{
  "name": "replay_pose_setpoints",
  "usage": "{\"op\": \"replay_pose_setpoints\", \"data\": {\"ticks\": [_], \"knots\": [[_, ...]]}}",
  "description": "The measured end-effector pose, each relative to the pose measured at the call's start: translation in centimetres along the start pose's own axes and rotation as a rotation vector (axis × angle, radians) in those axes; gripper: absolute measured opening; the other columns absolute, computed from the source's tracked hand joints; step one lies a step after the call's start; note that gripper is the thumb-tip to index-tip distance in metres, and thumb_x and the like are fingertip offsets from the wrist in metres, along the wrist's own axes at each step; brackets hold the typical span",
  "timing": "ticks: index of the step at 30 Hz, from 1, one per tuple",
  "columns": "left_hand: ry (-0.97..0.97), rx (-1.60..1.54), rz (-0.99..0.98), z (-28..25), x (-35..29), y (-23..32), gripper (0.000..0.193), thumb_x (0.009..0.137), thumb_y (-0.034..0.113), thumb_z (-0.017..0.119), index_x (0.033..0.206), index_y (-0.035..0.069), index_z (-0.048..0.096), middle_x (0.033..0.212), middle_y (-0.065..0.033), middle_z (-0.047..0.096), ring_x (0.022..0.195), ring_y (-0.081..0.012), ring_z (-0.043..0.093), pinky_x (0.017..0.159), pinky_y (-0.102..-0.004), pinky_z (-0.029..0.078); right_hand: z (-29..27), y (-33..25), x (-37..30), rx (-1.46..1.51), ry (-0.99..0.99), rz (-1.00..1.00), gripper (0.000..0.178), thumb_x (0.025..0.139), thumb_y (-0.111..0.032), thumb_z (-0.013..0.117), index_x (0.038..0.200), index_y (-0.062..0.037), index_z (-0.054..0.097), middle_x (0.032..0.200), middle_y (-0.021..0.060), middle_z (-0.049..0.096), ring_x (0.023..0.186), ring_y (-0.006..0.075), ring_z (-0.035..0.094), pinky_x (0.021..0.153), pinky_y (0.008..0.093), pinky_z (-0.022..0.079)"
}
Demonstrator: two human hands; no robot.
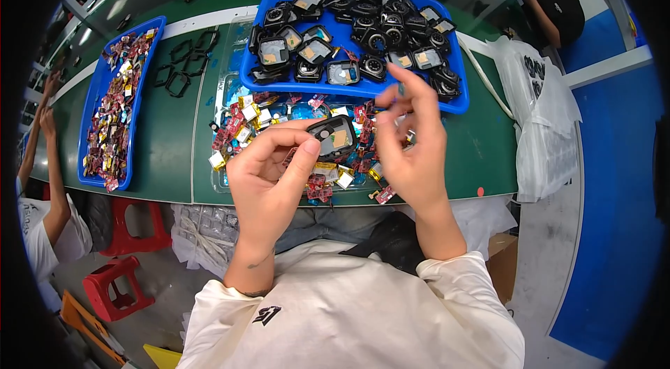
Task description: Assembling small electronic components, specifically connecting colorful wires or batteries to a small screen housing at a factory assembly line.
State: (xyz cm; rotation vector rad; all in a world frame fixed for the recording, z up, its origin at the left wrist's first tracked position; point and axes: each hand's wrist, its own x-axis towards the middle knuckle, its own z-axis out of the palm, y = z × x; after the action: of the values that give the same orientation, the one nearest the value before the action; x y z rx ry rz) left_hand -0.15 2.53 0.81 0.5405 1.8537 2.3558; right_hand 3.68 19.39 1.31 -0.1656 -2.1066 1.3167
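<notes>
My left hand (269,170) pinches a black watch case (340,138) above loose batteries (345,179) and circuit boards (319,192); my right hand (420,149) (fingers bent, thumb apart from them) hangs just beside it.

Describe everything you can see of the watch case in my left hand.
The watch case is a small black shell with rounded corners, apparently hard plastic. Its open side shows a greyish inside with a tan patch and a small round grey piece near the thumb. It sits tilted, gripped at one edge by the left hand's thumb and fingers, over loose electronic parts. The right hand isn't touching it.
</notes>
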Motion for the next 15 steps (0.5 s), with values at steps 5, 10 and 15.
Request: {"op": "replay_pose_setpoints", "data": {"ticks": [5, 10, 15], "knots": [[0.018, -0.014, 0.0, -0.1, 0.1, 0.0, 0.009, 0.085, -0.002, 0.063, 0.092, -0.008, 0.061, 0.103, -0.0145, 0.062, 0.077, -0.0081, 0.056, 0.066, -0.0197, 0.046, 0.2, 0.6, 0.2, 0.032, -0.167, -0.119, 0.033, 0.081, 0.0, 0.06, 0.115, -0.001, 0.057, 0.097, 0.0114, 0.058, 0.078, 0.016, 0.058, 0.065, 0.0289, 0.046], [0.028, -0.051, -0.014, -0.1, 0.2, -0.1, 0.009, 0.085, -0.002, 0.063, 0.092, -0.007, 0.061, 0.103, -0.0139, 0.062, 0.077, -0.0082, 0.056, 0.066, -0.0201, 0.046, -0.2, -0.7, 0.0, -0.094, -0.104, 0.184, 0.026, 0.081, -0.003, 0.06, 0.108, -0.0033, 0.063, 0.095, 0.0131, 0.063, 0.071, 0.0196, 0.058, 0.081, 0.0345, 0.04], [0.0, -0.056, 0.001, -0.1, 0.0, -0.4, 0.008, 0.085, -0.003, 0.062, 0.091, -0.007, 0.062, 0.103, -0.0138, 0.062, 0.079, -0.0093, 0.058, 0.067, -0.0206, 0.047, 0.3, -0.6, -0.3, 0.333, -0.347, 0.012, 0.031, 0.084, -0.002, 0.062, 0.115, 0.0012, 0.061, 0.091, 0.011, 0.067, 0.079, 0.0121, 0.063, 0.061, 0.0207, 0.052]]}}
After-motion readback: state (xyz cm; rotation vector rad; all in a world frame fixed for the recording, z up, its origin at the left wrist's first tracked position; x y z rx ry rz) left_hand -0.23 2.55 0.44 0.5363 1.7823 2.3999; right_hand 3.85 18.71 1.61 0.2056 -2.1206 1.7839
